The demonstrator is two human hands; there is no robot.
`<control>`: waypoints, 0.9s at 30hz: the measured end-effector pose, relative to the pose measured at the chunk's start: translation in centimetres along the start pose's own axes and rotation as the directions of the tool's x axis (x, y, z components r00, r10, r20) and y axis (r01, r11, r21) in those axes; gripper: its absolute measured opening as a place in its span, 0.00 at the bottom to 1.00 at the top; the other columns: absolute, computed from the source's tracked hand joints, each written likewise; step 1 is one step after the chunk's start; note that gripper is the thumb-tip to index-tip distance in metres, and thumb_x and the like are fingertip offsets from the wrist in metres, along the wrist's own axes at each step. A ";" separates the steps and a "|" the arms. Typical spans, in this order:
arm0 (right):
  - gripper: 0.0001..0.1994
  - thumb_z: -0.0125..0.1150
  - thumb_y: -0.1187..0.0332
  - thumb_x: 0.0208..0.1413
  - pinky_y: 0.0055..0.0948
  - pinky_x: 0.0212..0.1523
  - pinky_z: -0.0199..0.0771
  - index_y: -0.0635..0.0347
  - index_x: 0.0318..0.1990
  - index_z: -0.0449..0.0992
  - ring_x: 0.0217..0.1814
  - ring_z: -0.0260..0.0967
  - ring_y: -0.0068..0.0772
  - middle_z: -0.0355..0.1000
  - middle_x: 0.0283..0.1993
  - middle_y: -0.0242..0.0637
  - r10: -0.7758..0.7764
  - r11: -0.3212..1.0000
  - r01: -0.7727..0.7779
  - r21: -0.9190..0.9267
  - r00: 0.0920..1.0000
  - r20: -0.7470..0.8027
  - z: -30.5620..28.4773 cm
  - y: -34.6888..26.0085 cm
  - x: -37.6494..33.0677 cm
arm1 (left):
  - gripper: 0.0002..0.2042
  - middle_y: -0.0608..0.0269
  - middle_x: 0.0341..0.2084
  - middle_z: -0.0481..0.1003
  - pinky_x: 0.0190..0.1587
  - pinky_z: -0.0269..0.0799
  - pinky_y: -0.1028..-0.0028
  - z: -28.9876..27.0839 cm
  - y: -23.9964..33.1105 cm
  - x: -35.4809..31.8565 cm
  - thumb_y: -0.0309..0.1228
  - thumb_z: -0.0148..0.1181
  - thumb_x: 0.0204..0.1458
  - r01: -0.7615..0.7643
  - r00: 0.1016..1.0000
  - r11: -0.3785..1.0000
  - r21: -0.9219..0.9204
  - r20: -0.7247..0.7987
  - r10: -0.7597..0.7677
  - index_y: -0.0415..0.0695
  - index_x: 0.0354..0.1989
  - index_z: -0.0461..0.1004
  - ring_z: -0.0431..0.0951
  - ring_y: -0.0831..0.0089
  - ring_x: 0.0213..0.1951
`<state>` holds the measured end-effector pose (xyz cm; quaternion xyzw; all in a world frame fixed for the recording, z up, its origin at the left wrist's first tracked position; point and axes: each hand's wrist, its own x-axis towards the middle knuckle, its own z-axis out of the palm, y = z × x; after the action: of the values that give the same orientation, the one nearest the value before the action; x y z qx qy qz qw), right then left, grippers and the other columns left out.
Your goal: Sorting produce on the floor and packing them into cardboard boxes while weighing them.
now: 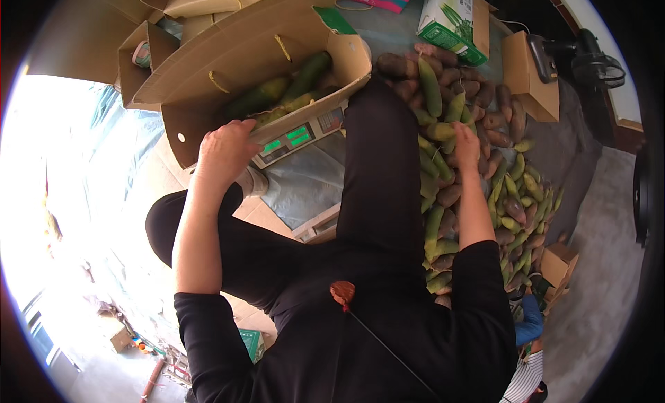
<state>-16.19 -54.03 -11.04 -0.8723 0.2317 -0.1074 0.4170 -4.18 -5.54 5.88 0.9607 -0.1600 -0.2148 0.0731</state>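
Observation:
A long open cardboard box rests on a digital scale with a lit green display. Several long green radishes lie inside it. My left hand is closed on the box's near rim, fingertips partly hidden by the hand. Over the pile on the right, my right hand has its fingers closed at the end of a green radish. Around it lie many more radishes, some green, some brownish and soil-covered.
A green-and-white carton stands behind the pile. Beside it a small brown box has a black fan close by. More cardboard boxes stand at the far left. Another person's blue sleeve shows at lower right.

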 end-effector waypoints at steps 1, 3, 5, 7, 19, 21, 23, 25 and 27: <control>0.13 0.50 0.63 0.61 0.26 0.45 0.70 0.61 0.43 0.78 0.44 0.72 0.26 0.76 0.42 0.38 0.081 0.997 -0.080 0.009 0.996 -0.032 -1.7 1.1 0.2 | 0.21 0.51 0.42 0.75 0.48 0.70 0.61 0.0 0.3 0.1 0.34 0.61 0.44 0.008 1.000 1.000 0.015 0.017 -0.008 0.42 0.49 0.73 0.75 0.54 0.44; 0.13 0.50 0.62 0.62 0.26 0.42 0.71 0.59 0.43 0.78 0.44 0.71 0.24 0.76 0.42 0.34 0.242 0.964 -0.232 0.127 0.968 -0.067 -2.3 -1.4 0.1 | 0.21 0.51 0.42 0.75 0.48 0.70 0.61 0.0 -0.1 -0.1 0.35 0.61 0.44 0.044 0.999 0.998 0.038 0.029 -0.045 0.43 0.49 0.74 0.75 0.54 0.44; 0.14 0.50 0.61 0.63 0.26 0.40 0.72 0.58 0.44 0.78 0.44 0.70 0.22 0.75 0.42 0.31 0.404 0.896 -0.372 0.241 0.910 -0.095 -3.8 -5.1 0.2 | 0.17 0.51 0.38 0.76 0.46 0.71 0.61 0.5 -0.6 -0.2 0.35 0.61 0.44 0.036 0.999 0.996 0.087 0.001 -0.037 0.43 0.44 0.76 0.76 0.54 0.42; 0.14 0.50 0.59 0.63 0.25 0.37 0.73 0.55 0.45 0.78 0.45 0.69 0.21 0.74 0.44 0.27 0.268 0.952 -0.248 0.181 0.959 -0.092 -5.0 -8.3 0.6 | 0.16 0.51 0.35 0.77 0.45 0.72 0.61 0.3 -0.7 -0.2 0.36 0.62 0.44 0.076 0.997 0.993 0.095 0.026 -0.079 0.43 0.40 0.77 0.77 0.54 0.41; 0.16 0.46 0.62 0.65 0.33 0.41 0.79 0.67 0.44 0.74 0.49 0.72 0.34 0.72 0.49 0.45 -0.459 0.582 0.322 0.747 0.888 -0.025 -3.5 -30.9 -0.3 | 0.11 0.52 0.29 0.78 0.40 0.74 0.60 0.6 -1.7 -0.1 0.37 0.61 0.44 0.135 0.991 0.979 0.150 0.004 -0.137 0.44 0.32 0.80 0.78 0.55 0.37; 0.16 0.47 0.61 0.64 0.32 0.40 0.80 0.65 0.44 0.75 0.48 0.72 0.33 0.73 0.48 0.43 -0.490 0.533 0.226 0.815 0.868 0.080 0.2 -33.1 -0.3 | 0.11 0.52 0.29 0.78 0.40 0.74 0.60 0.9 -2.2 -0.5 0.37 0.61 0.44 0.140 0.990 0.976 0.167 -0.004 -0.141 0.45 0.32 0.80 0.78 0.55 0.37; 0.16 0.49 0.60 0.63 0.32 0.41 0.80 0.64 0.44 0.75 0.48 0.72 0.32 0.74 0.47 0.41 -0.475 0.534 0.101 0.839 0.857 0.199 3.9 -35.3 -1.3 | 0.10 0.56 0.27 0.78 0.36 0.76 0.64 1.2 -2.4 -0.6 0.39 0.63 0.44 0.104 0.994 0.973 0.204 -0.048 -0.096 0.45 0.29 0.79 0.80 0.59 0.34; 0.16 0.49 0.59 0.63 0.35 0.44 0.78 0.63 0.46 0.74 0.52 0.69 0.33 0.72 0.50 0.44 -0.448 0.532 -0.049 0.846 0.831 0.330 7.3 -36.4 -2.0 | 0.10 0.56 0.27 0.78 0.36 0.76 0.64 0.9 -2.0 -0.1 0.38 0.63 0.44 0.092 0.995 0.975 0.200 -0.043 -0.085 0.45 0.29 0.79 0.80 0.59 0.35; 0.17 0.50 0.59 0.63 0.37 0.47 0.76 0.63 0.50 0.71 0.57 0.65 0.34 0.68 0.55 0.45 -0.393 0.559 -0.174 0.811 0.806 0.443 10.4 -35.9 -2.1 | 0.10 0.56 0.27 0.78 0.37 0.76 0.64 0.6 -1.4 0.0 0.38 0.63 0.45 0.084 0.996 0.977 0.198 -0.032 -0.080 0.45 0.29 0.79 0.80 0.59 0.35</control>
<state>-2.71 -26.38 10.34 -0.5769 -0.0427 0.0414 0.8146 -4.02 -4.27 5.09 0.9714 -0.1400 -0.1892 -0.0303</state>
